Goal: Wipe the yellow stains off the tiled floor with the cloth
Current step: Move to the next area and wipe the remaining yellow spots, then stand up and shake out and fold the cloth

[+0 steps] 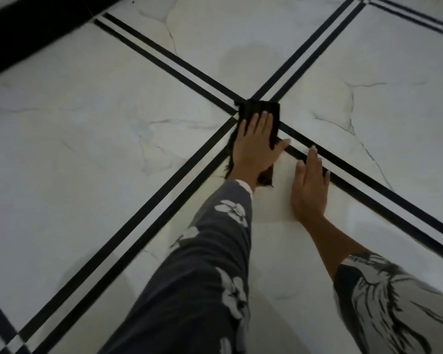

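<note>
Sleeves point(202, 264), left hand point(256, 146) flat-fingered on black cloth point(262, 107), right hand point(310, 185) flat on floor point(87, 123), possibly faint stain point(243, 56) beyond

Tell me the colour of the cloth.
Black cloth, under the left hand; head view.

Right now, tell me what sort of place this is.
Likely an indoor room, kind unclear: glossy white marble-look floor tiles, double black border strips crossing, a dark edge top left. The left hand presses a dark cloth there.
</note>
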A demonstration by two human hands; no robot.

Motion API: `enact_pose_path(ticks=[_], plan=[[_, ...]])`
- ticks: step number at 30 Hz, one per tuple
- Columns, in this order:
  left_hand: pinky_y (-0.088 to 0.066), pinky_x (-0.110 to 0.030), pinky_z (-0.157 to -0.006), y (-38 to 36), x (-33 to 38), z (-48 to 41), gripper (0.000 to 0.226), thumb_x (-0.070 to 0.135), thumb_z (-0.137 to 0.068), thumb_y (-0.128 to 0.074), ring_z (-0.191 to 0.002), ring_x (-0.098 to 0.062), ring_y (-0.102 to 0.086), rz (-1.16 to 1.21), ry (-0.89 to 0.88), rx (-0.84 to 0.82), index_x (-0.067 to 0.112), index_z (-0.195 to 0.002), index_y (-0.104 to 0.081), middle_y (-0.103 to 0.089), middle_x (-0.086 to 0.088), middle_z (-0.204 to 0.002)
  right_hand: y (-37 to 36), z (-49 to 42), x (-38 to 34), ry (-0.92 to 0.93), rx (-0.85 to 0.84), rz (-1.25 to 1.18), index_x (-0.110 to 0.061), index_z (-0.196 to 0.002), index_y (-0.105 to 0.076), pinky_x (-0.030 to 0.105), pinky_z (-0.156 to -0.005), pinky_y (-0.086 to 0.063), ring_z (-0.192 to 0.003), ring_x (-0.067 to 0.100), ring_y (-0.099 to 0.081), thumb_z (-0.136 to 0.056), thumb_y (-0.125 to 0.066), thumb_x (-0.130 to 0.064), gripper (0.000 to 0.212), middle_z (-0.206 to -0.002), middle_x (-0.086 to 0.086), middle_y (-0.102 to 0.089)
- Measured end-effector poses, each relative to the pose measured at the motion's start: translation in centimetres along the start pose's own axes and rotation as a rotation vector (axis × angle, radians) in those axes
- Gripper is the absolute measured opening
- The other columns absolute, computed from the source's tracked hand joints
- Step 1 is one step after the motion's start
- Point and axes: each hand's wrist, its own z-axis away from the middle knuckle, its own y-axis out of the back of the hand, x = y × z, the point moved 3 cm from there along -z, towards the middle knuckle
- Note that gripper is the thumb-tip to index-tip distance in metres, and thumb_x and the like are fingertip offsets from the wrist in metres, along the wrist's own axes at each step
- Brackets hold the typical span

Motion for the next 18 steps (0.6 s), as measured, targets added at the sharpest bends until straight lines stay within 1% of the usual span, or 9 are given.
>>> enact_pose_path(ticks=[2, 5, 8, 9, 11, 14, 16, 17, 18], plan=[[-0.002, -0.039, -0.117, -0.7, 2.2, 2.1, 0.072, 0.058, -0.094, -0.018, -0.146, -0.020, -0.011, 0.004, -0.143, -0.032, 0.013, -0.150, -0.011, -0.014, -0.005, -0.158, 1.3, 0.3, -0.4, -0.163, -0.037, -0.142, -0.022, -0.150, -0.010, 0.040, -0.117, 0.006, -0.146, 0.011, -0.002, -0.102, -0.016, -0.034, 0.049, -0.159, -0.004, -0.009], [-0.009, -0.038, -0.117, -1.6, 3.9, 7.3, 0.064, 0.046, -0.094, -0.007, -0.144, -0.019, -0.021, 0.002, -0.305, -0.080, 0.017, -0.149, -0.021, -0.025, -0.002, -0.155, 4.5, 2.2, -1.1, -0.430, -0.061, -0.181, -0.026, -0.149, -0.013, 0.046, -0.115, 0.008, -0.146, 0.009, -0.001, -0.101, -0.012, -0.041, 0.050, -0.158, -0.008, -0.010], [-0.001, -0.035, -0.117, -1.0, 4.9, 11.7, 0.050, 0.032, -0.101, -0.015, -0.146, -0.017, -0.008, 0.066, -0.339, -0.275, 0.020, -0.150, -0.014, -0.014, 0.003, -0.158, 8.3, 5.5, -2.1, -0.617, -0.118, -0.320, -0.027, -0.149, -0.013, 0.045, -0.117, 0.009, -0.146, 0.012, -0.002, -0.099, -0.009, -0.048, 0.054, -0.158, -0.006, -0.009], [0.000, -0.034, -0.117, -0.3, 5.3, 12.8, 0.048, 0.026, -0.103, -0.020, -0.146, -0.017, -0.005, 0.158, -0.278, -0.370, 0.020, -0.150, -0.013, -0.011, 0.003, -0.159, 9.4, 6.9, -2.4, -0.666, -0.161, -0.371, -0.027, -0.149, -0.011, 0.045, -0.118, 0.008, -0.146, 0.014, -0.001, -0.098, -0.007, -0.050, 0.056, -0.159, -0.006, -0.008], [-0.005, -0.032, -0.116, 1.3, 5.7, 15.0, 0.046, 0.022, -0.103, -0.026, -0.145, -0.021, -0.010, 0.395, -0.032, -0.644, 0.017, -0.149, -0.020, -0.013, -0.002, -0.158, 12.2, 9.5, -2.7, -0.762, -0.266, -0.478, -0.029, -0.149, -0.008, 0.047, -0.118, 0.005, -0.147, 0.017, 0.001, -0.095, -0.006, -0.056, 0.060, -0.159, -0.007, -0.004], [-0.032, -0.033, -0.110, 6.5, 6.3, 18.8, 0.050, 0.043, -0.098, -0.037, -0.128, -0.025, -0.046, 1.075, 0.363, -0.900, 0.013, -0.137, -0.047, -0.048, -0.009, -0.142, 17.3, 12.9, -4.0, -0.883, -0.365, -0.589, -0.029, -0.149, -0.011, 0.044, -0.117, 0.000, -0.146, 0.020, -0.002, -0.091, -0.007, -0.063, 0.067, -0.159, -0.004, -0.006], [-0.051, -0.030, -0.088, 10.7, 7.3, 20.9, 0.043, 0.042, -0.099, -0.035, -0.100, -0.018, -0.065, 1.325, 0.436, -0.947, 0.015, -0.116, -0.063, -0.070, -0.002, -0.109, 21.7, 13.8, -6.2, -0.927, -0.382, -0.680, -0.021, -0.149, -0.013, 0.040, -0.117, -0.006, -0.146, 0.021, -0.011, -0.094, -0.007, -0.058, 0.067, -0.158, 0.001, -0.011], [-0.054, -0.026, -0.079, 12.5, 7.6, 21.7, 0.039, 0.038, -0.100, -0.033, -0.093, -0.016, -0.068, 1.431, 0.494, -0.948, 0.015, -0.110, -0.064, -0.072, 0.001, -0.100, 23.6, 14.1, -7.7, -0.940, -0.371, -0.738, -0.018, -0.149, -0.013, 0.039, -0.117, -0.008, -0.145, 0.022, -0.013, -0.095, -0.007, -0.055, 0.066, -0.158, 0.004, -0.013], [-0.054, -0.024, -0.077, 15.4, 8.6, 22.5, 0.038, 0.033, -0.101, -0.031, -0.095, -0.014, -0.068, 1.507, 0.554, -0.948, 0.015, -0.111, -0.063, -0.071, 0.001, -0.101, 25.9, 14.3, -9.1, -0.949, -0.359, -0.773, -0.015, -0.149, -0.014, 0.038, -0.117, -0.010, -0.145, 0.022, -0.015, -0.096, -0.010, -0.054, 0.066, -0.158, 0.006, -0.014]])
